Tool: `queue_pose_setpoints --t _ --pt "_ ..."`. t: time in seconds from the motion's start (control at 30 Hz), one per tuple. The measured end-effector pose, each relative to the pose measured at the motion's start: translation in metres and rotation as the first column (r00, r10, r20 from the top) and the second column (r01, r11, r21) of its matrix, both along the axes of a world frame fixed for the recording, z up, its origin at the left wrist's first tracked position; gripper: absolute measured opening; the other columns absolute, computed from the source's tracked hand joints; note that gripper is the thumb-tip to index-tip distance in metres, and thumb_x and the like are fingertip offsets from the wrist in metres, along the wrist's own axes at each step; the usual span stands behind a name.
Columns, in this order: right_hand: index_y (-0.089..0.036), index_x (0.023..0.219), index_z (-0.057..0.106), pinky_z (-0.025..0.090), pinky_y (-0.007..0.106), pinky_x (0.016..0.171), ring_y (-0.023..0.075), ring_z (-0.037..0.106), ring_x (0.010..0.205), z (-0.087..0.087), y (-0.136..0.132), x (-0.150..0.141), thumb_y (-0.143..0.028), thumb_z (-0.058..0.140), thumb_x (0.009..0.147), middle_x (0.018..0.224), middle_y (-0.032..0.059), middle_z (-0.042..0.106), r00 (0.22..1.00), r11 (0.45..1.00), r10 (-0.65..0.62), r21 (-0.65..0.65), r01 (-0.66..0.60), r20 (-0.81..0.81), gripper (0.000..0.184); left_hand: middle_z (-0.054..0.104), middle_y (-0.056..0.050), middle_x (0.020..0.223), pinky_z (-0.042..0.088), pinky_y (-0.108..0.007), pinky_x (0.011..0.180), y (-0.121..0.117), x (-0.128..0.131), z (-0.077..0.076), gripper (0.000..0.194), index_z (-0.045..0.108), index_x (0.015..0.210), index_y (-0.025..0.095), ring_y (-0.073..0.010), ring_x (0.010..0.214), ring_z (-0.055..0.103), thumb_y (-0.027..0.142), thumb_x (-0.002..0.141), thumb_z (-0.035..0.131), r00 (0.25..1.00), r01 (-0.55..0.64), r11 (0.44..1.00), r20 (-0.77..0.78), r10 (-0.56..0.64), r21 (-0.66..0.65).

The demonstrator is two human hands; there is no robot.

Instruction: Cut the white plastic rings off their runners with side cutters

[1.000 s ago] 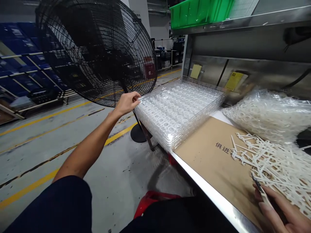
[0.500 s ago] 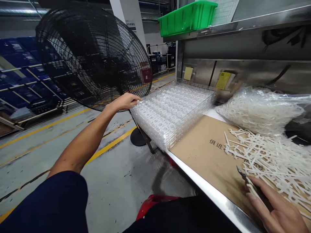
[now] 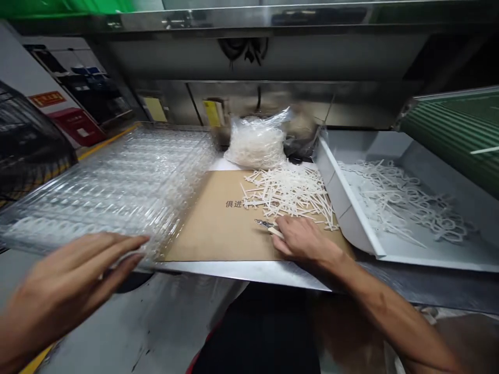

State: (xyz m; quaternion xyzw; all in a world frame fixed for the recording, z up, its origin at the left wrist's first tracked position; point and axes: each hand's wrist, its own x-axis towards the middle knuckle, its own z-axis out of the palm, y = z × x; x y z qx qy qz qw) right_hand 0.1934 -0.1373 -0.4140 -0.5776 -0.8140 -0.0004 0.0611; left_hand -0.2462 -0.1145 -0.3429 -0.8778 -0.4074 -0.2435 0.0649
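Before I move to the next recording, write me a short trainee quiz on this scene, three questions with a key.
1. Which hand holds the pliers-like tool?
2. True or false: white plastic pieces lie on the cardboard and also in the grey bin.
3. The left hand is nearest to: A) the plastic bag; B) the clear trays; C) the grey bin.
Key: 1. The right hand. 2. True. 3. B.

Trays (image 3: 175, 202) left of cardboard (image 3: 210, 223) — bin (image 3: 343, 202) right, bag (image 3: 257, 143) behind.
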Motion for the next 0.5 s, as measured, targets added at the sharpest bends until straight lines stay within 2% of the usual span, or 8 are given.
queue_pose_setpoints --t 0.1,0.23,0.4,0.5 --pt "-0.009 0.108 0.066 0.053 0.042 0.079 0.0335 0.072 0.086 0.004 0.0 0.003 -0.037 0.052 0.101 0.095 0.022 0.074 0.996 0.996 -0.084 -0.006 0.084 0.033 0.032 0.08 0.009 0.109 0.062 -0.056 0.085 -0.021 0.041 -0.002 0.064 0.051 0.143 0.066 -0.0329 0.093 0.077 0.041 0.085 0.064 0.997 0.076 0.997 0.014 -0.076 0.023" --pt "-0.006 0.118 0.063 0.055 0.046 0.089 0.038 0.068 0.105 0.005 0.004 0.005 -0.035 0.05 0.102 0.113 0.0251 0.071 0.995 0.995 -0.102 0.016 0.102 0.023 0.035 0.08 0.006 0.104 0.063 -0.052 0.082 -0.025 0.088 0.011 0.065 0.052 0.144 0.064 -0.0313 0.09 0.078 0.034 0.087 0.064 0.984 0.176 0.984 0.018 -0.176 0.014" --pt "-0.007 0.118 0.064 0.058 0.047 0.086 0.0376 0.067 0.107 0.001 0.006 0.002 -0.037 0.051 0.102 0.117 0.0242 0.071 0.998 0.997 -0.058 0.04 0.058 -0.018 0.037 0.079 0.007 0.099 0.06 -0.043 0.078 -0.007 0.158 0.025 0.052 0.062 0.134 0.062 -0.0242 0.082 0.076 0.031 0.092 0.063 0.943 0.317 0.948 0.091 -0.319 0.042" --pt "-0.007 0.119 0.063 0.059 0.048 0.085 0.0368 0.069 0.106 -0.001 0.009 0.003 -0.045 0.051 0.103 0.118 0.0223 0.072 0.998 0.997 0.001 0.072 0.003 -0.057 0.043 0.078 0.005 0.109 0.06 -0.035 0.078 0.017 0.206 0.028 0.032 0.071 0.121 0.047 -0.0207 0.091 0.075 0.032 0.094 0.065 0.914 0.391 0.92 0.121 -0.388 -0.003"
